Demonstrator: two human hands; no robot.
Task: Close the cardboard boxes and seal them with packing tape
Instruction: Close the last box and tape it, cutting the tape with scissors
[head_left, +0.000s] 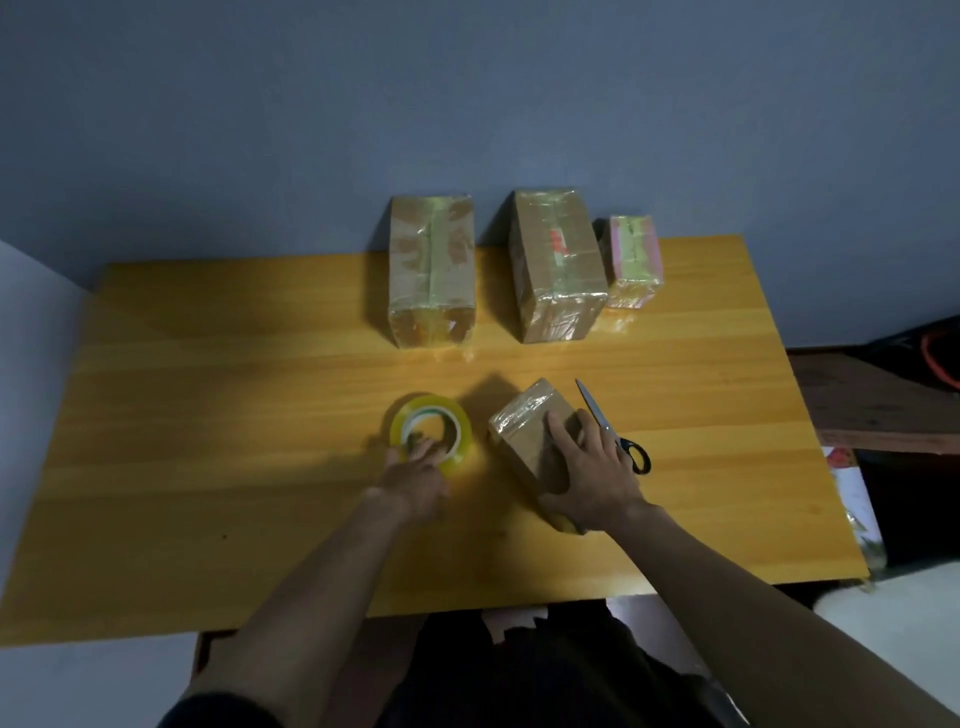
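My left hand (415, 480) curls its fingers (423, 451) around the tape roll (431, 426) on the tabletop (234, 415). My right hand (592, 467) lies flat, fingers straight, on the small box (524, 426), scissors (613, 426) just beside it.

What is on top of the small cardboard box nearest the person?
The right hand rests on the small cardboard box, fingers spread. Glossy tape shows on its far end. The surface under the palm is covered.
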